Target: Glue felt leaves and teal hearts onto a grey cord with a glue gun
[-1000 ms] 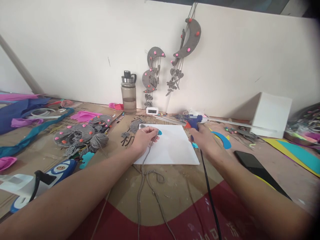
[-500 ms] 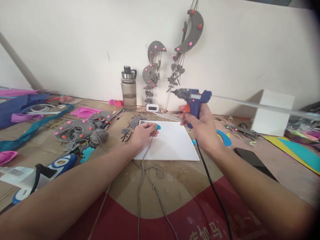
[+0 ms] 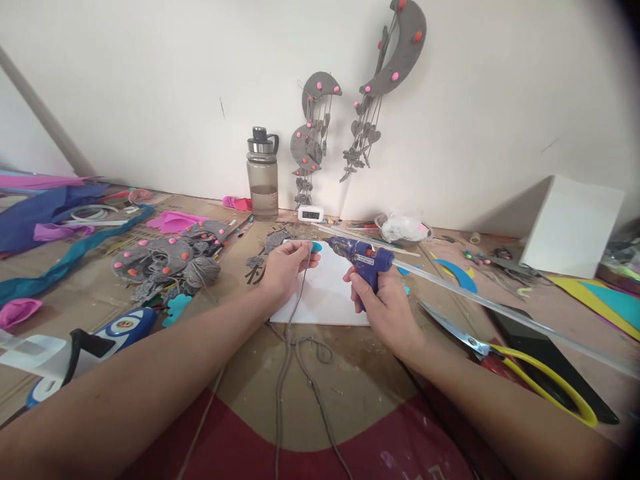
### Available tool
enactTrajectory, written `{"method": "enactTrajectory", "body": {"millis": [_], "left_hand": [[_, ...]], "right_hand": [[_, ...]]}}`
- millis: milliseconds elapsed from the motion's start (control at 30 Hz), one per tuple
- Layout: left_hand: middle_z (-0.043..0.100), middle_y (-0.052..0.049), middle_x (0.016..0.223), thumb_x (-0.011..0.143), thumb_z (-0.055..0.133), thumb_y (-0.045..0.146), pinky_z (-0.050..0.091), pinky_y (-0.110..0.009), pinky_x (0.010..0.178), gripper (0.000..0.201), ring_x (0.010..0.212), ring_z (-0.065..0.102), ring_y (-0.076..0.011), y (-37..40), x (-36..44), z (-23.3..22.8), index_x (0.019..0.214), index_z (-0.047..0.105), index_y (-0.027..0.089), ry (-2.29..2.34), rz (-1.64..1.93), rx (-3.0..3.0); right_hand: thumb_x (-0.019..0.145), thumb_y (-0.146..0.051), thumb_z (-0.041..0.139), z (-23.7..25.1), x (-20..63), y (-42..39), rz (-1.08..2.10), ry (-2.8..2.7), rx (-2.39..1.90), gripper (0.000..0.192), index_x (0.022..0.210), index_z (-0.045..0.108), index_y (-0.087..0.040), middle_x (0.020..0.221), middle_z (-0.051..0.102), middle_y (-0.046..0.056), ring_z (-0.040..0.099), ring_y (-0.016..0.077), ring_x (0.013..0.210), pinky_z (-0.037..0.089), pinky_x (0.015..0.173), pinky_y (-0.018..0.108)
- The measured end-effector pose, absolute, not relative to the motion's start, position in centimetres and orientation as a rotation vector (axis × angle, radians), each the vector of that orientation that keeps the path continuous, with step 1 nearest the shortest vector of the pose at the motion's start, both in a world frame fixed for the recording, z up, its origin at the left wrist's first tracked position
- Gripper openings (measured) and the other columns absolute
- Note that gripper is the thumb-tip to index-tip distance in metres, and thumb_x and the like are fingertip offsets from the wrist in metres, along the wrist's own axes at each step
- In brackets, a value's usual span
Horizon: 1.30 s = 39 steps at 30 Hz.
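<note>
Between the fingertips of my left hand (image 3: pixel 287 267) is a small blue piece (image 3: pixel 316 247), with a grey cord (image 3: pixel 299 300) hanging from the same grip down to the table. My right hand (image 3: pixel 383 307) is wrapped round the handle of a blue hot glue gun (image 3: pixel 363 260). The gun's nozzle points left, close to the blue piece; whether they touch I cannot tell. A long clear glue stick (image 3: pixel 480 297) sticks out of the gun's back toward the right. Under both hands lies a white sheet (image 3: pixel 325 303).
Yellow-handled scissors (image 3: pixel 480 347) and a black phone (image 3: pixel 555 360) lie to the right. At the back stand a water bottle (image 3: pixel 263 180) and a small digital clock (image 3: pixel 311 213). Grey felt pieces with pom-poms (image 3: pixel 155 257) and a ball of yarn (image 3: pixel 203 272) are on the left.
The glue gun has come down and left, its nozzle now close to the blue piece. My left hand keeps its pinch. The view has shifted, and the scissors now show.
</note>
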<state>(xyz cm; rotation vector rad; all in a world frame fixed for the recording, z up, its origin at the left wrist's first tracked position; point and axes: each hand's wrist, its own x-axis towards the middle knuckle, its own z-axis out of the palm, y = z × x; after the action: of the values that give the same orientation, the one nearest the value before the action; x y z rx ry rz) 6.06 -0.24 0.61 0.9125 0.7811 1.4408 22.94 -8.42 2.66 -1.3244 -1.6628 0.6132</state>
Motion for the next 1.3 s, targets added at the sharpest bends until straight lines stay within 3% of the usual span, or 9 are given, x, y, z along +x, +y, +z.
{"method": "enactTrajectory", "body": {"millis": [233,533,967,1300], "left_hand": [[0.065,-0.003,0.071,0.066,0.074,0.026,0.051,-0.029,0.069,0.022,0.065,0.063,-0.0118,-0.32,6.03,0.69,0.075,0.061,0.012,0.767,1.430,0.923],[0.064,-0.003,0.069,0.064,0.076,0.023,0.052,-0.030,0.071,0.022,0.065,0.065,-0.0131,-0.37,6.02,0.80,0.074,0.060,0.012,0.752,1.403,0.900],[0.058,0.000,0.068,0.059,0.078,0.028,0.042,-0.022,0.053,0.026,0.062,0.061,-0.0115,-0.36,6.10,0.58,0.067,0.060,0.012,0.812,1.400,0.985],[0.059,0.000,0.066,0.058,0.079,0.028,0.047,-0.024,0.056,0.025,0.060,0.062,-0.0119,-0.39,6.31,0.57,0.065,0.062,0.012,0.786,1.426,0.993]], "right_hand": [[0.091,-0.041,0.043,2.59,22.95,-8.53,0.456,-1.780,-1.327,0.028,0.096,0.056,-0.016,0.066,0.058,0.002,0.057,0.0177,0.066,0.044,0.066,0.031],[0.091,-0.040,0.042,2.01,23.08,-8.38,0.432,-1.794,-1.373,0.028,0.099,0.054,-0.016,0.072,0.061,0.004,0.057,0.0175,0.064,0.044,0.062,0.031],[0.092,-0.039,0.042,1.71,22.94,-8.21,0.381,-1.822,-1.360,0.027,0.100,0.053,-0.016,0.078,0.061,0.006,0.056,0.0169,0.064,0.045,0.062,0.032],[0.091,-0.040,0.041,1.68,22.94,-8.12,0.317,-1.835,-1.357,0.031,0.102,0.055,-0.014,0.078,0.061,0.008,0.058,0.0194,0.068,0.046,0.065,0.034]]}}
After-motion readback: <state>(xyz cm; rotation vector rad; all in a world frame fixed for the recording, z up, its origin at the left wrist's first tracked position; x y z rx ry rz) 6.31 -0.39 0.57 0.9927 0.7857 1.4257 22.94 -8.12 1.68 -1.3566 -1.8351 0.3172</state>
